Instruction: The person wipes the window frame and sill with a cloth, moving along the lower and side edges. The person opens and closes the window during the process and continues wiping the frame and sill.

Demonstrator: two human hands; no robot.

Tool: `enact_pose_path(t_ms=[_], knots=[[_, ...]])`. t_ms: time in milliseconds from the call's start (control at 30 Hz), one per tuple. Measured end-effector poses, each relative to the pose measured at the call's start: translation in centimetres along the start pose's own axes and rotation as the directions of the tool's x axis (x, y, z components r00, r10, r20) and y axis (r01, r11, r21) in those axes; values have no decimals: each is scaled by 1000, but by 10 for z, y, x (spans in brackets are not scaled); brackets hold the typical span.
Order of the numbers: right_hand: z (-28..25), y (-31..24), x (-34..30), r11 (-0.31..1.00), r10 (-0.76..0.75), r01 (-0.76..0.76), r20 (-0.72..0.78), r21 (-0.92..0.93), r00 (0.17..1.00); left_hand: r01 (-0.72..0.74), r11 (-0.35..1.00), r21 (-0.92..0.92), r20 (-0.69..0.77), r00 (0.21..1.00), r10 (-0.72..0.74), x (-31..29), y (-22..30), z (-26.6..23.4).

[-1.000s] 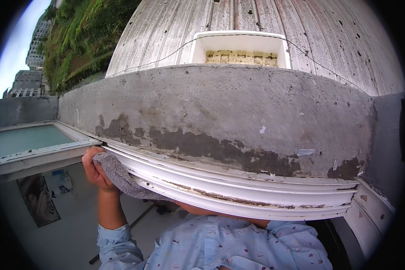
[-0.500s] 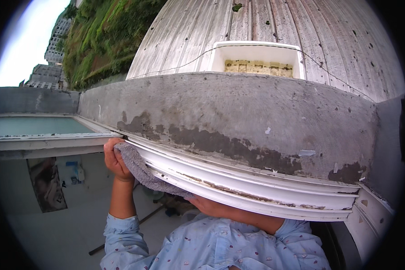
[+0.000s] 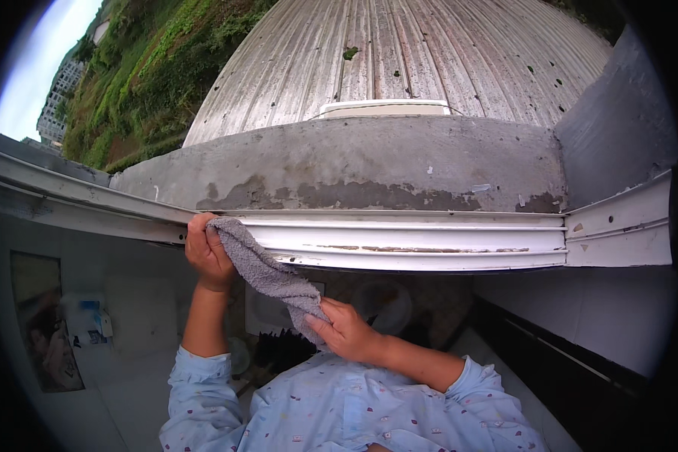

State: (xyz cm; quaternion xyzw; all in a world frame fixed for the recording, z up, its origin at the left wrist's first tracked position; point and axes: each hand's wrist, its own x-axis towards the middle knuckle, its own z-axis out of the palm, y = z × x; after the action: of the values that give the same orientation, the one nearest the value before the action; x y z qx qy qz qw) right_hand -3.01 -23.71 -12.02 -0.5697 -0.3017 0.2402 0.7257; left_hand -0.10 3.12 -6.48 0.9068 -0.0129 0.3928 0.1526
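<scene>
Diagonally, grey cloth slants from my left hand, nearer white track, to right hand, both hands' fingers clamped on it.

- Poster: no readable text.
- Blue-and-white item beside it: too small to read.
- Shirt: tiny motifs, no legible words.

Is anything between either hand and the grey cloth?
Nothing visible: the left hand grips the grey cloth's upper end at the left of the white window track; the right hand holds its lower end.
</scene>
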Motion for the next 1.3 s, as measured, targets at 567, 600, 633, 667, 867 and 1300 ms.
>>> enact_pose_path(t_ms=[567, 600, 633, 667, 867, 1300], knots=[[-82, -152, -27, 845, -422, 38, -621, -533, 660, 26, 589, -808, 105, 989, 101, -15, 144, 14], [-81, -149, -17, 716, -448, -119, -583, -688, 678, 85, 604, -793, 158, 985, 68, -19, 146, 23], [-79, -141, -11, 693, -395, -183, -579, -698, 713, 107, 578, -809, 164, 985, 48, -21, 150, 34], [-82, -122, -10, 594, -352, -281, -558, -754, 751, 138, 571, -809, 191, 981, 35, -26, 149, 35], [-56, -100, 29, 83, -425, 5, -31, -997, 905, 228, 608, -761, 212, 972, -100, -48, 114, 26], [37, -62, 109, 245, -309, 221, 140, -944, 941, 337, 669, -662, 102, 925, -365, -81, 50, -38]])
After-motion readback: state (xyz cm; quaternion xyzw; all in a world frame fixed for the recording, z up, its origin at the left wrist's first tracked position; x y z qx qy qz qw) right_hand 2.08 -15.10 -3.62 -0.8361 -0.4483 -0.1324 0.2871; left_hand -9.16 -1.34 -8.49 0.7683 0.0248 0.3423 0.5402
